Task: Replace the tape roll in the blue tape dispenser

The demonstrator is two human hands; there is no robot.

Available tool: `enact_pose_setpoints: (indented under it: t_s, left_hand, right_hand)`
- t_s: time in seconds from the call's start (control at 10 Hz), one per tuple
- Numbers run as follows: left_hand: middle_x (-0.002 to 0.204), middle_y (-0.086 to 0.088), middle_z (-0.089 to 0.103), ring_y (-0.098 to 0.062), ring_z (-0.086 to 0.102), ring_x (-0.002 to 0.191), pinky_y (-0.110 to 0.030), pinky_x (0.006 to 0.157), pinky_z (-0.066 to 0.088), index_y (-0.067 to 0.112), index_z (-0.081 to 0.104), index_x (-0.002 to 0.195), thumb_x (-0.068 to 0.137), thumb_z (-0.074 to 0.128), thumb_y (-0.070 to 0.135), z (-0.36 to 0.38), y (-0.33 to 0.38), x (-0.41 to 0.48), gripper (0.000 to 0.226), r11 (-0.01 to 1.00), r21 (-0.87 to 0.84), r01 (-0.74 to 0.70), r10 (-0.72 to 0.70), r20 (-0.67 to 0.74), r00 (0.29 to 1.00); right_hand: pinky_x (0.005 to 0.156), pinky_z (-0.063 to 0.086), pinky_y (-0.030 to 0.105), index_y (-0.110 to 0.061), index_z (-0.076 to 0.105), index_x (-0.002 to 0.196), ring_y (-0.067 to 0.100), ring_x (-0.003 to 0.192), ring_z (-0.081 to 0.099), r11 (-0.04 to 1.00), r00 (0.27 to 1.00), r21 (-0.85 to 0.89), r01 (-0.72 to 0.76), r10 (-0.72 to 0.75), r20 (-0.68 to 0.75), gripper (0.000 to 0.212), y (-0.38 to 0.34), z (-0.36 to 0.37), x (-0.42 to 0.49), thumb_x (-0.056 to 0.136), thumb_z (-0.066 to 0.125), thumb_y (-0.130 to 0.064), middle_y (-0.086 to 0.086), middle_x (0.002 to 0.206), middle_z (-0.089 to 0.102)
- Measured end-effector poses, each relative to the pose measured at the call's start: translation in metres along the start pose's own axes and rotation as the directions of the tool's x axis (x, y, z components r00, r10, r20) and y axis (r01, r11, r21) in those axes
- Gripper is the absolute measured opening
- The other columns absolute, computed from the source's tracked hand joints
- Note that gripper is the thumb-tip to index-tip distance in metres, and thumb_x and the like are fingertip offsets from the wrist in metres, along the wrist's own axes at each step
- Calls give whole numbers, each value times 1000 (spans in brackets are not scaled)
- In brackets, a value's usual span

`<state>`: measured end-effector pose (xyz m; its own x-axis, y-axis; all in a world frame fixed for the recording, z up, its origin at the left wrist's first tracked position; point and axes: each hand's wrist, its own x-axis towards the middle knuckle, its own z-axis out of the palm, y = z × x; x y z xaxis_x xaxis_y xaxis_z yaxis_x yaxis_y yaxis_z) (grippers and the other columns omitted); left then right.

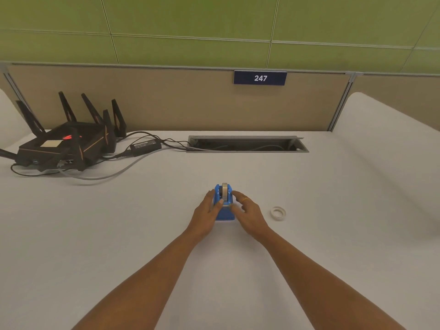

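Blue tape dispenser flanked by both hands on white counter.
Left hand is pressed to its left side, right hand spread wide at its right; tape roll is seated inside, spare roll lies right, router far left.

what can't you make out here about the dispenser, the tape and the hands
Head view only:
- blue tape dispenser: sides hidden by left hand and right hand; grip firmness unclear.
- roll in the dispenser: too small to judge tape left.
- loose tape roll on the table: too small to tell new or used.
- Forearms cut off by the bottom edge.
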<state>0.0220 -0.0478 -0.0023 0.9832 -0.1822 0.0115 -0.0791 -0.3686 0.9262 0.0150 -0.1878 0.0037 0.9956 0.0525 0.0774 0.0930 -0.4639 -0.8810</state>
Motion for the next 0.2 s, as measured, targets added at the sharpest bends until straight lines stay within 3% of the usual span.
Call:
enact_pose_setpoints:
  t_s: [0.1, 0.2]
  left_hand:
    - [154, -2, 13, -18, 13, 142, -33, 113, 13, 18, 15, 142, 94, 33, 37, -10, -4, 8, 54, 969, 243, 48, -45, -20, 999]
    - [155, -6, 7, -20, 3, 143, -37, 116, 4, 15, 11, 143, 95, 30, 37, -17, -2, 10, 56, 894, 444, 61, -58, -19, 998]
  right_hand:
    - [112, 23, 32, -11, 33, 138, 21, 137, 31, 993, 1000, -120, -8, 9, 10, 43, 2, -8, 5, 97, 37, -22, 8, 148, 35]
    - [114, 17, 32, -13, 27, 141, 20, 140, 24, 948, 997, -318, 21, 2, 71, 45, 0, -12, 7, 98, 31, -25, 7, 151, 28]
